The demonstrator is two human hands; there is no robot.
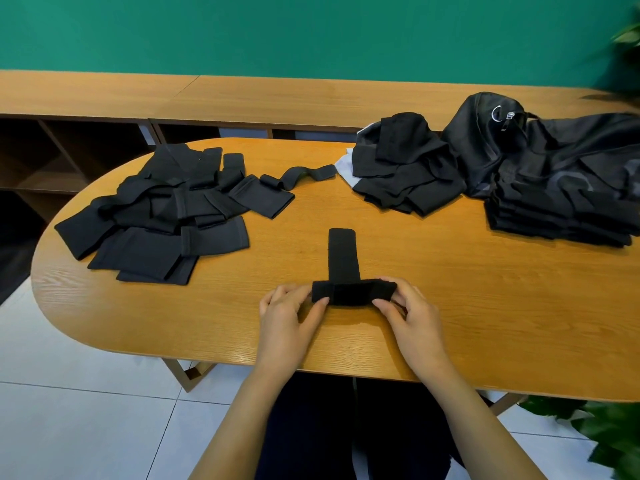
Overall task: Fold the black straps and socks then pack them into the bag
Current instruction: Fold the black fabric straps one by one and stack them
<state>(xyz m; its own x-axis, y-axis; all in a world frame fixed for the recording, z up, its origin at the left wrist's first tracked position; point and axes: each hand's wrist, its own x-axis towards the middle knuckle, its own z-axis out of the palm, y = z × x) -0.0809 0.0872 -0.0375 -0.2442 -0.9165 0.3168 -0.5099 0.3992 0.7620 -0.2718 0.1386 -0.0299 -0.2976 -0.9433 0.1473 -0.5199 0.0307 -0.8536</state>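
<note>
A black strap (343,258) lies near the front edge of the wooden table (450,306), its near end folded crosswise into a short band. My left hand (289,315) pinches the band's left end and my right hand (407,311) pinches its right end. A loose heap of black straps and socks (156,216) covers the left of the table. One long strap (301,174) trails from that heap toward the middle. A pile of black pieces (405,174) sits at the back right, beside the black bag (491,140). A neat stack of folded pieces (561,209) lies at the far right.
A long wooden bench or shelf (242,98) runs behind the table along a green wall. Green plant leaves (609,434) show at the lower right and upper right. White floor tiles (86,393) lie below the table's front edge.
</note>
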